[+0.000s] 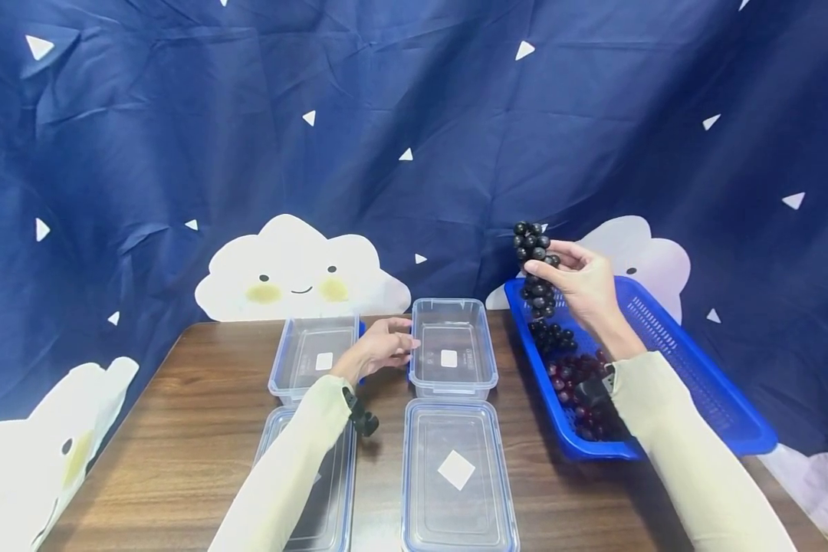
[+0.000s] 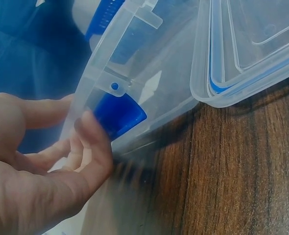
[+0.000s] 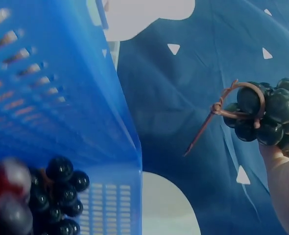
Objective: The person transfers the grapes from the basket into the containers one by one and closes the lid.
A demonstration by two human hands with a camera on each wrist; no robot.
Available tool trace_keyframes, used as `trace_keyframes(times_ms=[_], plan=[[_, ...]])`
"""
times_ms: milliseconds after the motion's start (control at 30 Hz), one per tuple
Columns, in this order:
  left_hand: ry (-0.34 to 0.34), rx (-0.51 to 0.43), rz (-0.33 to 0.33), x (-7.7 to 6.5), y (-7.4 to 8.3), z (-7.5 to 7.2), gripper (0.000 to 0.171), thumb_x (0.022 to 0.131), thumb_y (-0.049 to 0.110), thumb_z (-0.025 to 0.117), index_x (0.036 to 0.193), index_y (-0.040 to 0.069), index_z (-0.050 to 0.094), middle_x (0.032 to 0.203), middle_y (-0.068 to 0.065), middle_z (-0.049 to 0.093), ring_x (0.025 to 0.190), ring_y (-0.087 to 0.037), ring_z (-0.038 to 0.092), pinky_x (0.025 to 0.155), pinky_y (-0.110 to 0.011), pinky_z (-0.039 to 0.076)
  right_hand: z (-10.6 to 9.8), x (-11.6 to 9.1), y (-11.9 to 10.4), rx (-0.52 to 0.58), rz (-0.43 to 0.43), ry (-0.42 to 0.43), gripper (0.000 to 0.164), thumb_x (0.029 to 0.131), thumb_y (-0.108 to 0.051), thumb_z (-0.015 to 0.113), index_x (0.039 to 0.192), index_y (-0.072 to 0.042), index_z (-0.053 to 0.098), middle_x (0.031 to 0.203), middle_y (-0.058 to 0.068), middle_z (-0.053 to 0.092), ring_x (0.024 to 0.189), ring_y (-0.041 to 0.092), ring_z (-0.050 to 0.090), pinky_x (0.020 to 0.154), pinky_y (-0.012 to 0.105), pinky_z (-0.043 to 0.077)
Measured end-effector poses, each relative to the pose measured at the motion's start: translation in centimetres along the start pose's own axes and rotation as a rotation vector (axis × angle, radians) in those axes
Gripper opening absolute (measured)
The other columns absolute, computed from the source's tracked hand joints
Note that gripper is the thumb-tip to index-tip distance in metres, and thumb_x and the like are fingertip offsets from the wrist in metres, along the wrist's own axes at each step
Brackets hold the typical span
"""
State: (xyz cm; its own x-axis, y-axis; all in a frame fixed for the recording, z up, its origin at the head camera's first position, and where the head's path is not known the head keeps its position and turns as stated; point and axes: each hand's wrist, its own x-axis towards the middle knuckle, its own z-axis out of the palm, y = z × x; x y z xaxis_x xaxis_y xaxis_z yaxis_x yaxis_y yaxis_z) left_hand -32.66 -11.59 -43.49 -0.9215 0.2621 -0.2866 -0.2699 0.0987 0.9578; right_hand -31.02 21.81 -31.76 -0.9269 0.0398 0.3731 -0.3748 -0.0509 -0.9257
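Note:
My right hand pinches a bunch of black grapes between thumb and fingers, holding it up over the far left part of the blue basket. A brown stem sticks out of this bunch in the right wrist view. At the left side of the right-hand clear plastic container, my left hand grips the rim beside a blue latch. Another bunch of black grapes and dark red grapes lie inside the basket.
A second clear container stands left of my left hand. Two clear lids with blue seals lie nearer on the wooden table: one lid in the middle, the other partly under my left sleeve. A dark blue curtain hangs behind.

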Motion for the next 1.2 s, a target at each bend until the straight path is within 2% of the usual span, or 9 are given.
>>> trace_keyframes(times_ms=[167, 333, 533, 633, 733, 833, 933, 1033, 1200], plan=[[-0.001, 0.006, 0.001, 0.0, 0.0, 0.0, 0.063, 0.097, -0.003, 0.064, 0.156, 0.002, 0.041, 0.137, -0.028, 0.065, 0.087, -0.014, 0.065, 0.076, -0.023, 0.058, 1.8, 0.2, 0.4, -0.061, 0.044, 0.009, 0.030, 0.081, -0.005, 0.090, 0.105, -0.016, 0.075, 0.089, -0.015, 0.078, 0.076, -0.003, 0.067, 0.067, 0.011, 0.056], [0.006, -0.003, -0.002, 0.0, 0.0, 0.2, 0.063, 0.097, -0.001, 0.068, 0.154, 0.003, 0.043, 0.112, -0.014, 0.071, 0.080, -0.013, 0.062, 0.074, -0.023, 0.058, 4.0, 0.3, 0.9, -0.110, 0.152, 0.006, 0.038, 0.084, -0.016, 0.090, 0.115, -0.009, 0.070, 0.089, -0.018, 0.075, 0.071, -0.003, 0.064, 0.061, 0.013, 0.055], [0.016, -0.019, -0.002, 0.3, -0.3, 0.4, 0.063, 0.096, -0.001, 0.069, 0.153, 0.002, 0.044, 0.097, -0.004, 0.068, 0.075, -0.010, 0.059, 0.070, -0.020, 0.057, 6.9, 0.0, 2.5, 0.084, 0.403, -0.054, 0.024, 0.089, -0.014, 0.085, 0.105, -0.004, 0.070, 0.077, -0.004, 0.080, 0.066, 0.009, 0.076, 0.063, 0.026, 0.064], [0.022, -0.022, -0.009, 0.3, -0.4, 0.3, 0.063, 0.096, -0.001, 0.070, 0.154, 0.003, 0.045, 0.102, -0.006, 0.069, 0.076, -0.011, 0.060, 0.071, -0.020, 0.057, 8.3, -0.1, 3.9, 0.079, 0.535, -0.015, 0.016, 0.088, -0.015, 0.087, 0.089, -0.008, 0.071, 0.069, -0.002, 0.076, 0.059, 0.010, 0.073, 0.061, 0.029, 0.065], [0.027, -0.022, -0.012, 0.3, -0.2, 0.2, 0.064, 0.095, -0.002, 0.070, 0.154, 0.003, 0.045, 0.106, -0.008, 0.070, 0.076, -0.011, 0.061, 0.072, -0.021, 0.057, 9.8, 0.0, 5.5, 0.020, 0.639, 0.035, 0.025, 0.086, -0.018, 0.089, 0.093, -0.005, 0.068, 0.067, -0.004, 0.071, 0.058, 0.007, 0.069, 0.058, 0.027, 0.064], [0.024, -0.022, -0.012, 0.2, -0.1, 0.2, 0.064, 0.095, -0.002, 0.069, 0.154, 0.003, 0.044, 0.106, -0.008, 0.069, 0.077, -0.011, 0.061, 0.074, -0.022, 0.057, 11.2, 0.0, 6.6, -0.008, 0.694, 0.052, 0.046, 0.087, -0.019, 0.087, 0.119, 0.001, 0.060, 0.079, 0.000, 0.068, 0.064, 0.008, 0.068, 0.063, 0.029, 0.065], [0.016, -0.028, -0.012, 0.2, -0.1, 0.2, 0.064, 0.096, -0.002, 0.068, 0.154, 0.003, 0.044, 0.103, -0.007, 0.067, 0.076, -0.011, 0.060, 0.073, -0.021, 0.058, 12.4, -0.2, 7.0, 0.001, 0.714, 0.048, 0.068, 0.089, -0.019, 0.085, 0.140, 0.007, 0.048, 0.102, 0.010, 0.068, 0.078, 0.014, 0.069, 0.080, 0.037, 0.067], [0.010, -0.037, -0.014, 0.3, -0.1, 0.3, 0.062, 0.097, -0.003, 0.067, 0.154, 0.003, 0.043, 0.100, -0.006, 0.064, 0.074, -0.011, 0.058, 0.071, -0.021, 0.057, 13.3, -0.6, 7.5, -0.018, 0.719, 0.060, 0.076, 0.090, -0.020, 0.085, 0.147, 0.008, 0.043, 0.123, 0.021, 0.067, 0.090, 0.022, 0.071, 0.094, 0.046, 0.064], [0.006, -0.037, -0.017, 0.1, 0.0, 0.3, 0.062, 0.097, -0.003, 0.066, 0.154, 0.003, 0.042, 0.100, -0.006, 0.063, 0.075, -0.011, 0.058, 0.071, -0.020, 0.057, 14.7, -1.2, 9.4, -0.095, 0.726, 0.102, 0.079, 0.087, -0.019, 0.087, 0.147, 0.008, 0.043, 0.137, 0.026, 0.064, 0.104, 0.030, 0.071, 0.098, 0.048, 0.062]])
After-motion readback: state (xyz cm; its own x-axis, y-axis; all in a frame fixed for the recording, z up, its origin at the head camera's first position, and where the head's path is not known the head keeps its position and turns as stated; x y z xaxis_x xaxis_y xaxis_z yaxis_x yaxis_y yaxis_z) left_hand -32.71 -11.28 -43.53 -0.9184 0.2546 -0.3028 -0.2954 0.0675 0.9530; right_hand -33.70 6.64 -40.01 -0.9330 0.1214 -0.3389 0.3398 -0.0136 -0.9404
